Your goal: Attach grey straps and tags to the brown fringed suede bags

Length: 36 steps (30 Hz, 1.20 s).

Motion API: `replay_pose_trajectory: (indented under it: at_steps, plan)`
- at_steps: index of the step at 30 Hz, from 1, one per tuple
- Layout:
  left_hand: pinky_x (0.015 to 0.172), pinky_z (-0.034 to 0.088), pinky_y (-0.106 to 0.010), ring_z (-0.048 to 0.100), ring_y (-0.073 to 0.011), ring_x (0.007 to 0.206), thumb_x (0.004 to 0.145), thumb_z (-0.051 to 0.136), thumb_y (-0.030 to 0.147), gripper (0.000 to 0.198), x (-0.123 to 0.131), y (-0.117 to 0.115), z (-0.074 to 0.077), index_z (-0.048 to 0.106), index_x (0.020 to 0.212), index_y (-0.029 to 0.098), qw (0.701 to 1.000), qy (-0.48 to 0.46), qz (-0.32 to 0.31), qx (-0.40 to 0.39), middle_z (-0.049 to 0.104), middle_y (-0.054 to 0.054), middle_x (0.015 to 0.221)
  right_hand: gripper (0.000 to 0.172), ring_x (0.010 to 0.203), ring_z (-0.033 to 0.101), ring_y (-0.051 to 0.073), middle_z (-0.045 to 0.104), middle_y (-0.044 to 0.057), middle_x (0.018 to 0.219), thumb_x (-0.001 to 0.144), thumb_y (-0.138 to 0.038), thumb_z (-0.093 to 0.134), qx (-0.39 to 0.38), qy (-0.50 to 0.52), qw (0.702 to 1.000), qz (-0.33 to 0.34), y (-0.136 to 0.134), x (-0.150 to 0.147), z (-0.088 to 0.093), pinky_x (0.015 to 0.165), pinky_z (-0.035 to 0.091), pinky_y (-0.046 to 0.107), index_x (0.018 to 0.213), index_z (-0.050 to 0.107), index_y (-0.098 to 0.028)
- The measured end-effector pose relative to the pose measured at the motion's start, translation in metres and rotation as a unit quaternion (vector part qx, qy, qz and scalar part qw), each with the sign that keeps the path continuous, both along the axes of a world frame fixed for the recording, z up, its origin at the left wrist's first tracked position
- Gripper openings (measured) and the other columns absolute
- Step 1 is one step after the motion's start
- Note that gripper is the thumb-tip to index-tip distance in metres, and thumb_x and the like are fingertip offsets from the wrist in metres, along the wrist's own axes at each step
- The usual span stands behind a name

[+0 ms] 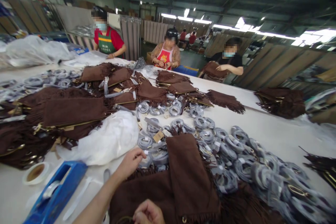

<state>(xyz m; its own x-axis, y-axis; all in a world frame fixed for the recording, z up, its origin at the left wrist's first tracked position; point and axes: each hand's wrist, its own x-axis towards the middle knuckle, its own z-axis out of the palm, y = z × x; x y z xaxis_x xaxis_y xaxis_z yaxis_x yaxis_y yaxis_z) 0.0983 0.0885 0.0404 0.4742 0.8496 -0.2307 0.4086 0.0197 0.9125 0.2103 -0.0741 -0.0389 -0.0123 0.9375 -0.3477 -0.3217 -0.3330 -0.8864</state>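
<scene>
And there was the left hand [132, 161], fingers half curled, right beside the coiled grey straps [243, 166]! Down at the bottom edge, the right hand [148, 212] had its fingers bunched over a brown pouch [141, 194], its grip hard to read. A second, fringed pouch [191, 175] lay across the first! Over on the left, a blue tape dispenser [59, 190] sat near a tape roll [36, 174] on the bench [265, 129], and three people [111, 43] lined the far side.
</scene>
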Motion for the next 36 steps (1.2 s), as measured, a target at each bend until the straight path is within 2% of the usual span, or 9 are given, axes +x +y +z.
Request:
replay_pose_trajectory:
  at_steps: [2,5,9,12,15,17,20,28,36]
  plan:
    - [0.073,0.056,-0.036,0.068,-0.0243,0.073,0.079,0.056,0.044,0.032,-0.017,-0.012,0.027,0.075,0.073,0.019,0.989,-0.016,-0.102,-0.110,0.074,-0.006,0.076,0.042,0.039,0.037,0.007,0.056,-0.003,0.051,0.066,-0.060,0.071,-0.037,0.021,0.999,-0.020,0.003,0.007,0.013,0.039,0.026,0.019,0.064,0.059,-0.020]
    - [0.087,0.054,-0.039,0.068,-0.0284,0.100,0.085,0.054,0.045,0.035,-0.037,-0.063,0.048,0.075,0.104,0.024,0.879,-0.048,-0.323,-0.347,0.074,-0.006,0.108,0.034,0.038,0.028,0.004,0.058,-0.004,0.056,0.069,-0.050,0.072,-0.076,0.051,0.996,-0.023,0.016,0.015,0.028,0.037,0.015,0.019,0.070,0.060,-0.018]
    - [0.113,0.032,-0.049,0.049,-0.0311,0.129,0.074,0.069,0.027,0.056,-0.030,-0.145,0.013,0.060,0.129,0.031,0.970,0.032,-0.187,-0.150,0.057,-0.004,0.138,0.027,0.044,0.042,0.006,0.063,-0.001,0.060,0.067,-0.041,0.073,-0.073,0.025,0.996,0.035,0.037,0.013,0.037,0.039,0.020,0.018,0.070,0.060,-0.017]
    - [0.102,0.045,-0.042,0.061,-0.0288,0.113,0.077,0.063,0.022,0.032,-0.023,-0.171,-0.016,0.071,0.108,0.028,0.985,0.036,-0.154,-0.064,0.070,-0.006,0.117,0.028,0.044,0.045,0.007,0.063,-0.002,0.057,0.067,-0.042,0.073,-0.076,0.002,0.995,0.061,0.048,0.009,0.041,0.040,0.023,0.018,0.070,0.060,-0.017]
    - [0.083,0.052,-0.036,0.066,-0.0240,0.092,0.090,0.047,0.024,0.025,-0.032,-0.163,-0.018,0.070,0.097,0.025,0.995,0.083,-0.015,0.048,0.072,-0.006,0.093,0.028,0.042,0.044,0.006,0.063,-0.003,0.055,0.068,-0.041,0.072,-0.067,-0.005,0.996,0.062,0.053,0.007,0.046,0.040,0.024,0.018,0.070,0.059,-0.017]
    - [0.091,0.048,-0.042,0.060,-0.0278,0.104,0.086,0.054,0.028,0.027,-0.043,-0.148,-0.016,0.065,0.111,0.024,0.978,0.129,0.077,0.148,0.068,-0.010,0.108,0.026,0.042,0.044,0.006,0.064,-0.002,0.056,0.069,-0.040,0.072,-0.057,-0.004,0.996,0.063,0.055,0.006,0.051,0.040,0.023,0.017,0.071,0.060,-0.017]
    - [0.105,0.036,-0.048,0.053,-0.0303,0.117,0.080,0.061,0.025,0.041,-0.049,-0.126,-0.025,0.062,0.121,0.024,0.971,0.111,0.044,0.207,0.063,-0.010,0.124,0.025,0.044,0.046,0.006,0.064,-0.002,0.057,0.067,-0.036,0.074,-0.044,0.002,0.997,0.060,0.060,0.006,0.057,0.039,0.021,0.016,0.072,0.061,-0.016]
    - [0.086,0.046,-0.032,0.062,-0.0218,0.091,0.077,0.052,0.020,0.020,-0.042,-0.100,-0.050,0.069,0.087,0.020,0.996,0.039,0.005,0.080,0.072,-0.004,0.091,0.041,0.041,0.043,0.005,0.064,-0.002,0.061,0.057,-0.047,0.079,-0.078,0.032,0.996,0.003,0.068,0.012,0.043,0.035,0.013,0.015,0.073,0.056,-0.017]
    - [0.085,0.047,-0.027,0.063,-0.0204,0.096,0.080,0.055,0.028,0.033,-0.071,-0.112,-0.037,0.071,0.108,0.025,0.988,-0.058,-0.083,-0.119,0.074,0.000,0.104,0.035,0.041,0.035,0.005,0.061,-0.003,0.057,0.067,-0.047,0.075,-0.057,0.048,0.996,0.043,0.012,0.010,0.038,0.039,0.019,0.017,0.071,0.055,-0.019]
